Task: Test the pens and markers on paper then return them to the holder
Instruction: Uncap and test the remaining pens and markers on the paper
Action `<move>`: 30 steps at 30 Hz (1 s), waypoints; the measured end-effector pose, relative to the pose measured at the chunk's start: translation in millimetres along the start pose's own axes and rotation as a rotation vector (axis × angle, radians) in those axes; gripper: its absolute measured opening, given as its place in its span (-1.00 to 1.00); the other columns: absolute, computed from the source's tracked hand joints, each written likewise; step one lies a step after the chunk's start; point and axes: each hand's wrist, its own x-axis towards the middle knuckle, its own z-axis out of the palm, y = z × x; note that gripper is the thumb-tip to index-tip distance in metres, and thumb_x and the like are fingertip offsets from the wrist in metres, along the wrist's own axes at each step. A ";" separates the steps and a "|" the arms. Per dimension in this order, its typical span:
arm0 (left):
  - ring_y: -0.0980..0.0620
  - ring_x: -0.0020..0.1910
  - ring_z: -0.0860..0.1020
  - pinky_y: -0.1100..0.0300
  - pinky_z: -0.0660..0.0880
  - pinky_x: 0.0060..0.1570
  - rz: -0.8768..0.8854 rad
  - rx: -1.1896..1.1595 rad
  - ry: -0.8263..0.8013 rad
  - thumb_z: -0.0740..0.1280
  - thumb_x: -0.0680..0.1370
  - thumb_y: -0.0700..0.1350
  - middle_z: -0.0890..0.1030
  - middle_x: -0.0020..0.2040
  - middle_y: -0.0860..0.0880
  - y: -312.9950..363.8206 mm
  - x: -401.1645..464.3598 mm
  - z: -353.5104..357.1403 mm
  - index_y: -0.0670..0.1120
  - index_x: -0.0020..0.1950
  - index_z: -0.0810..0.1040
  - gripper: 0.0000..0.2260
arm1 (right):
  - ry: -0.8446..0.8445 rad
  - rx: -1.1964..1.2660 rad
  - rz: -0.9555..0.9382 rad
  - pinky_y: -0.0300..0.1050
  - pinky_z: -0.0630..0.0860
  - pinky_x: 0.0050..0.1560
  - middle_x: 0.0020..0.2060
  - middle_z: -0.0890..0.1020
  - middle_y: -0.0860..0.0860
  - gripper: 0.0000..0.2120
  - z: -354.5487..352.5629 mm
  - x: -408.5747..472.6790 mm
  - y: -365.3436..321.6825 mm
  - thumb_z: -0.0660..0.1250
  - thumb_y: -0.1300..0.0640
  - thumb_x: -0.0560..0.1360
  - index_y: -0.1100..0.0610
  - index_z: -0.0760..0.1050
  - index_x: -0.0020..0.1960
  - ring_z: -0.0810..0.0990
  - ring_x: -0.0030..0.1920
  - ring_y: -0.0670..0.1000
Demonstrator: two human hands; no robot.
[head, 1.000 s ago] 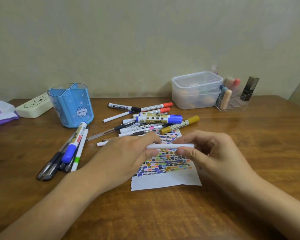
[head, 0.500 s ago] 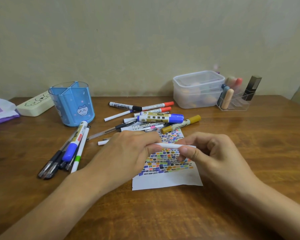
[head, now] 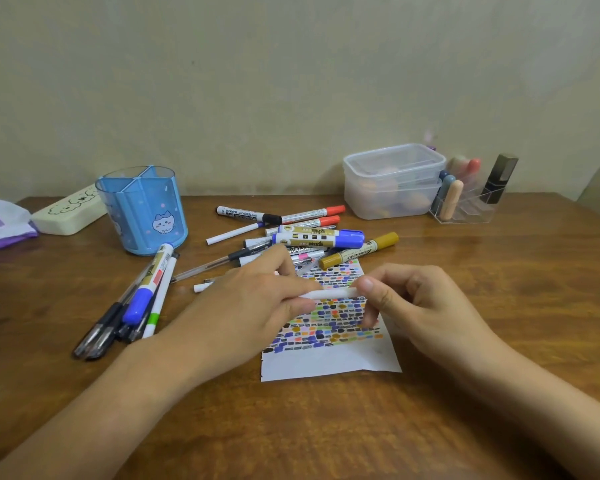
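Both hands meet over the paper, each pinching one end of a thin white pen held level just above the sheet. Left hand: fingers curled in, thumb and forefinger tips clamped on the pen's left end, other fingers tucked narrow. Right hand: thumb on top, forefinger under, closed on the pen's right end; remaining fingers loosely bent behind. Can't tell if a cap is coming off or not.

Paper lies flat on the wooden table, upper part covered in rows of small coloured dabs, bottom strip blank.

Blue holder stands upright back left, divided inside, cat sticker on front, no pens in it that I can see. Loose pile of markers just behind the paper: blue-capped, red-capped, gold one touching the paper's top edge. Second bunch of pens lies left of the left hand, near the holder's base.

Clear lidded box back right, small clear organiser beside it.
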 end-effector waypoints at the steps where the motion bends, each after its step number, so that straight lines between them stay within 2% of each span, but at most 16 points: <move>1: 0.18 -0.12 0.42 0.29 0.32 -0.26 -0.005 0.024 -0.005 0.17 0.60 0.16 0.33 -0.08 0.18 -2.6 -0.5 -3.5 0.16 0.15 0.61 -0.74 | 0.011 0.012 0.008 -0.40 0.31 -0.41 -0.37 0.69 -0.02 -0.74 -0.3 0.5 0.6 0.26 -0.12 0.55 -0.01 0.64 -0.09 0.43 -0.50 -0.20; 3: 0.18 -0.13 0.41 0.25 0.34 -0.24 -0.048 0.026 -0.005 0.25 0.59 0.11 0.35 -0.11 0.15 -11.6 -1.4 -14.9 0.17 0.19 0.63 -0.76 | 0.037 0.025 0.030 -0.44 0.37 -0.38 -0.34 0.71 0.00 -0.77 -2.1 1.7 1.3 0.26 -0.08 0.56 0.00 0.63 0.04 0.51 -0.47 -0.24; 6: 0.16 -0.19 0.42 0.13 0.34 -0.24 -0.147 -0.028 0.139 0.30 0.59 0.05 0.39 -0.16 0.10 -33.0 -3.3 -34.1 0.22 0.20 0.59 -0.79 | 0.046 -0.001 0.063 -0.40 0.40 -0.36 -0.30 0.71 -0.02 -0.77 -5.2 2.2 0.7 0.22 -0.08 0.60 -0.06 0.60 0.12 0.52 -0.46 -0.24; 8: 0.14 -0.26 0.43 0.13 0.29 -0.30 -0.236 -0.020 0.224 0.29 0.60 -0.02 0.42 -0.21 0.06 -50.0 -6.2 -42.8 0.27 0.31 0.47 -0.69 | 0.045 -0.001 0.080 -0.35 0.35 -0.35 -0.30 0.70 0.00 -0.74 -5.2 2.5 0.6 0.18 -0.09 0.63 -0.05 0.61 0.12 0.51 -0.47 -0.23; 10: 0.10 -0.32 0.47 0.13 0.34 -0.36 -0.380 0.035 0.189 0.25 0.62 -0.07 0.48 -0.28 0.03 -64.0 -11.7 -48.4 0.27 0.38 0.34 -0.62 | 0.041 -0.001 0.089 -0.37 0.30 -0.32 -0.31 0.70 0.02 -0.73 -3.5 2.6 0.4 0.17 -0.07 0.64 -0.04 0.62 0.10 0.52 -0.45 -0.28; 12: 0.07 -0.32 0.51 0.13 0.39 -0.37 -0.498 0.157 0.102 0.20 0.62 -0.09 0.52 -0.29 0.01 -75.2 -16.1 -49.3 0.20 0.23 0.34 -0.76 | 0.028 -0.002 0.091 -0.39 0.32 -0.40 -0.32 0.69 0.03 -0.73 -2.0 2.3 1.2 0.16 -0.08 0.64 -0.06 0.62 0.07 0.49 -0.49 -0.24; 15: 0.10 -0.18 0.48 0.12 0.47 -0.28 -0.609 0.290 -0.025 0.19 0.60 -0.07 0.50 -0.16 0.06 -83.5 -20.0 -45.1 0.12 -0.01 0.38 -0.93 | 0.012 -0.014 0.091 -0.40 0.33 -0.42 -0.32 0.69 0.02 -0.74 -1.2 2.0 2.1 0.17 -0.08 0.64 -0.09 0.62 0.04 0.48 -0.50 -0.21; 21: 0.09 -0.05 0.46 0.11 0.55 -0.17 -0.585 0.296 -0.125 0.24 0.60 -0.01 0.44 -0.09 0.13 -86.5 -20.0 -40.8 0.14 -0.04 0.38 -0.95 | 0.005 -0.033 0.084 -0.41 0.36 -0.38 -0.32 0.70 0.00 -0.75 -0.4 2.7 2.1 0.17 -0.05 0.65 -0.09 0.63 0.01 0.48 -0.48 -0.21; 24: 0.14 -0.08 0.46 0.13 0.56 -0.14 -0.563 0.321 -0.145 0.26 0.59 0.01 0.48 -0.08 0.12 -84.4 -18.6 -40.1 0.15 -0.05 0.39 -0.94 | 0.000 -0.031 0.080 -0.43 0.40 -0.32 -0.34 0.69 0.00 -0.74 0.3 2.8 3.0 0.17 -0.02 0.66 -0.06 0.64 -0.01 0.54 -0.41 -0.29; 27: 0.15 -0.13 0.47 0.16 0.53 -0.18 -0.556 0.329 -0.129 0.28 0.57 0.05 0.51 -0.13 0.12 -85.6 -17.6 -39.6 0.14 -0.07 0.43 -0.95 | -0.003 -0.028 0.063 -0.44 0.38 -0.32 -0.34 0.69 0.01 -0.73 0.9 3.2 4.4 0.18 0.01 0.66 -0.04 0.65 -0.03 0.53 -0.43 -0.26; 30: 0.11 -0.06 0.44 0.15 0.45 -0.16 -0.527 0.351 -0.061 0.29 0.55 0.10 0.51 -0.13 0.13 -90.3 -16.9 -36.3 0.14 -0.13 0.45 -0.91 | -0.006 -0.035 0.055 -0.42 0.37 -0.31 -0.35 0.69 0.01 -0.73 1.1 3.1 6.1 0.19 0.00 0.66 -0.03 0.65 -0.04 0.51 -0.44 -0.24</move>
